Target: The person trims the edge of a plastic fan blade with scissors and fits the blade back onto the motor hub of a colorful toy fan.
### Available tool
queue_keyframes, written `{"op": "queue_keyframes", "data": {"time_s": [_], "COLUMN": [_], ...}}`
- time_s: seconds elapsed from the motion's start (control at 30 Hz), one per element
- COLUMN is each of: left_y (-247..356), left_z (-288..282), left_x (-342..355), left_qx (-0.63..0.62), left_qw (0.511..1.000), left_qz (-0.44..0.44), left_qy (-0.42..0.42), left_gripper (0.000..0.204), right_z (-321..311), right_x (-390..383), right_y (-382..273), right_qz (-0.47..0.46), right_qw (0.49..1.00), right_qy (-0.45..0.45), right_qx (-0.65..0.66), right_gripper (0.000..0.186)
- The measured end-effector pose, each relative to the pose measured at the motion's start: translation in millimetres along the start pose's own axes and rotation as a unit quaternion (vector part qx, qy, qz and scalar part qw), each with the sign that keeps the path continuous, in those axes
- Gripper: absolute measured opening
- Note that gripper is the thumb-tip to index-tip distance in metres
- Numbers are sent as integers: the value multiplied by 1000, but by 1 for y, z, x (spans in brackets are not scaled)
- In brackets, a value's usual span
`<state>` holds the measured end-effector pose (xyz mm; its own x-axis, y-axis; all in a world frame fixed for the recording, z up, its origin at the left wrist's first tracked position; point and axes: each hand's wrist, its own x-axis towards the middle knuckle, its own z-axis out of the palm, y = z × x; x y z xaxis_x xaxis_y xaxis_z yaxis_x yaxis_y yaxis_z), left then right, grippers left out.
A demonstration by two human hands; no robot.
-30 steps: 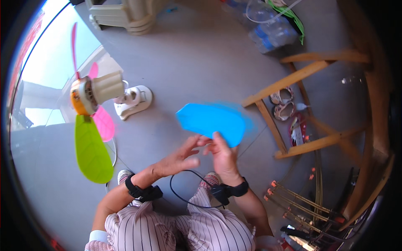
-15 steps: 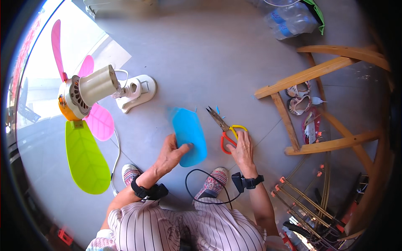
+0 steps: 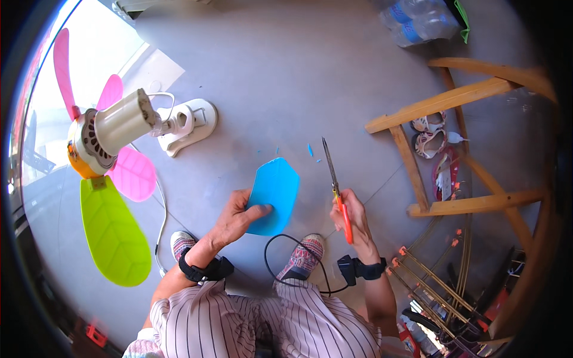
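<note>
My left hand [image 3: 234, 216] grips a flat blue plastic piece [image 3: 276, 194] by its lower left part, thumb on top. It looks like a fan blade, with an angular upper end. My right hand [image 3: 357, 221] is closed around the handles of a pair of scissors [image 3: 335, 186], one handle red and one yellow. Their metal blades point away from me, lie together, and stand apart from the blue piece at its right. Small blue scraps [image 3: 310, 150] are on the floor beyond both hands.
A fan [image 3: 110, 134] with pink and green blades stands at the left, its cord trailing on the floor. At the right lies a wooden frame [image 3: 441, 104] beside sandals [image 3: 430, 141] and thin metal rods [image 3: 439, 286]. Plastic bottles [image 3: 418, 27] are at the far right.
My right hand has picked the scissors up off the floor and turned them upright, blades away from me. The blue piece in my left hand has tilted slightly rightward.
</note>
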<state>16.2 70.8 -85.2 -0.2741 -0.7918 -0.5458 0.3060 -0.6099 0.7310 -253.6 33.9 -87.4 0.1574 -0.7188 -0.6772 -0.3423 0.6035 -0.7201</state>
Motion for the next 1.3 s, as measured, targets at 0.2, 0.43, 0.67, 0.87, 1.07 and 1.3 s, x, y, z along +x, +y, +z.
{"op": "queue_keyframes", "data": {"time_s": [0.2,0.43,0.67,0.87,1.07,1.3], "left_y": [0,0,-2,-2,2,-1], "left_z": [2,1,2,-1,4,1], "left_x": [3,4,2,1,-3,-4], "left_qx": [40,92,90,68,30,15], "left_qw": [999,995,995,995,995,995], "left_qz": [-6,14,-7,-32,-71,-78], "left_qy": [3,-33,-49,-59,-59,-67], "left_gripper": [19,20,20,21,20,20], "right_z": [2,7,8,11,17,18], "right_x": [-22,-30,-32,-34,-35,-34], "right_y": [-43,-53,-56,-51,-40,-38], "right_qz": [-37,-83,-91,-132,-166,-180], "right_qw": [973,948,944,939,931,927], "right_qy": [-142,-143,-150,-136,-105,-90], "right_qx": [-178,-271,-280,-286,-307,-317], "right_gripper": [53,62,64,59,52,50]}}
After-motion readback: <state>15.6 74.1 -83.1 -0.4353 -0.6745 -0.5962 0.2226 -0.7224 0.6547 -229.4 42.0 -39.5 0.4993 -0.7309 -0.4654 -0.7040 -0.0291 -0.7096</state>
